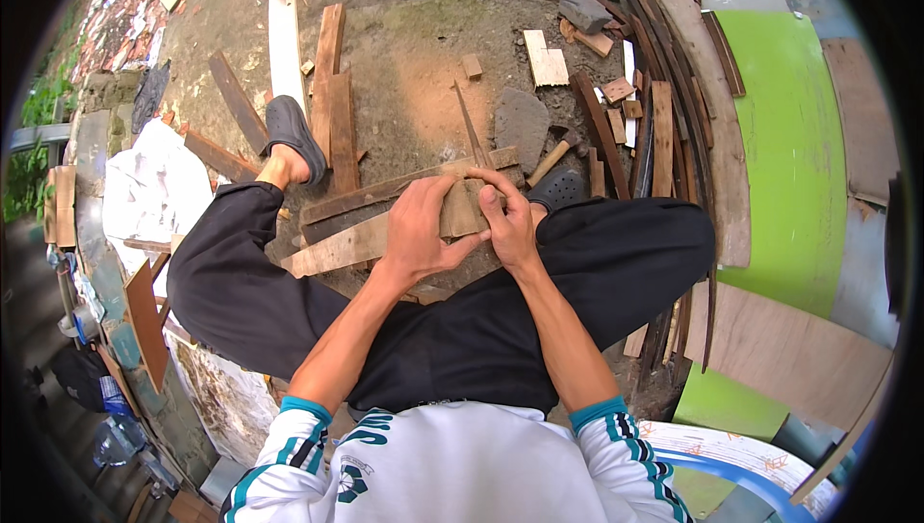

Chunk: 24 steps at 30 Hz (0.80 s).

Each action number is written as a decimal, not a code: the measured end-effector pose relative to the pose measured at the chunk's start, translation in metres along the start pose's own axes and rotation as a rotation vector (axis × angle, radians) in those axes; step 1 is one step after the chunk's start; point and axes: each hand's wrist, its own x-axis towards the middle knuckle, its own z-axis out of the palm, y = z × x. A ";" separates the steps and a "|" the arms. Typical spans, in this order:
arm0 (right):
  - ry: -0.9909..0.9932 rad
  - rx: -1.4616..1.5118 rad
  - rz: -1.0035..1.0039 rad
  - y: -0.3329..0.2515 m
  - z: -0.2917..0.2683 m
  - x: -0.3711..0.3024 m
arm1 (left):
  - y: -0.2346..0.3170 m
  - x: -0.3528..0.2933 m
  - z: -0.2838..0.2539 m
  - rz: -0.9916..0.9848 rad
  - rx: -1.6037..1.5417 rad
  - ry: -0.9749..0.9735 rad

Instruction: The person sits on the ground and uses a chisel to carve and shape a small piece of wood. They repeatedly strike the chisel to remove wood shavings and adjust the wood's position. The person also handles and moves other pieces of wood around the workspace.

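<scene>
Between my knees, both hands are around a small wooden block (462, 213). My left hand (416, 220) has its fingers along the block's left and far side, the thumb pointing to the right. My right hand (512, 227) grips the right side, its thumb on the block and its forefinger curled over the far edge. Beyond the fingertips a thin, brown, tapering strip (468, 121) points away from me; its near end is hidden behind the hands. Under and left of the block lie a dark plank (371, 198) and a paler board (339, 246).
Sawdust (433, 100) covers the ground ahead. A hammer (551, 161) lies by my right shoe (558, 190), near a flat grey stone (521, 128). Upright-looking wood offcuts (342, 128) lie near my left shoe (295, 138). Long dark strips (679, 90) and a green panel (784, 157) line the right.
</scene>
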 end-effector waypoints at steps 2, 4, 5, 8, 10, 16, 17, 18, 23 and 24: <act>-0.035 0.108 0.007 0.004 0.005 0.003 | 0.002 0.000 -0.001 0.006 0.006 0.018; -0.076 0.232 0.074 0.009 0.009 0.004 | 0.001 0.000 -0.005 0.008 0.015 0.030; -0.062 0.252 0.052 0.009 0.012 0.004 | 0.001 0.002 -0.006 0.009 0.015 0.031; -0.037 0.292 -0.001 0.009 0.020 0.008 | 0.001 0.005 -0.010 0.006 0.015 0.046; -0.041 0.295 -0.020 0.006 0.025 0.011 | 0.000 0.005 -0.014 -0.001 0.015 0.048; 0.018 0.338 0.049 0.017 0.026 0.017 | 0.009 0.018 -0.013 -0.055 -0.015 -0.032; 0.024 0.342 0.033 0.025 0.025 0.017 | 0.019 0.019 -0.012 -0.083 0.034 -0.037; 0.025 0.346 0.016 0.032 0.025 0.019 | 0.027 0.020 -0.009 -0.111 0.088 -0.038; 0.053 0.383 0.013 0.030 0.027 0.021 | 0.041 0.019 0.017 -0.222 0.129 0.133; 0.045 0.402 0.021 0.029 0.028 0.020 | 0.040 0.019 0.020 -0.237 0.139 0.169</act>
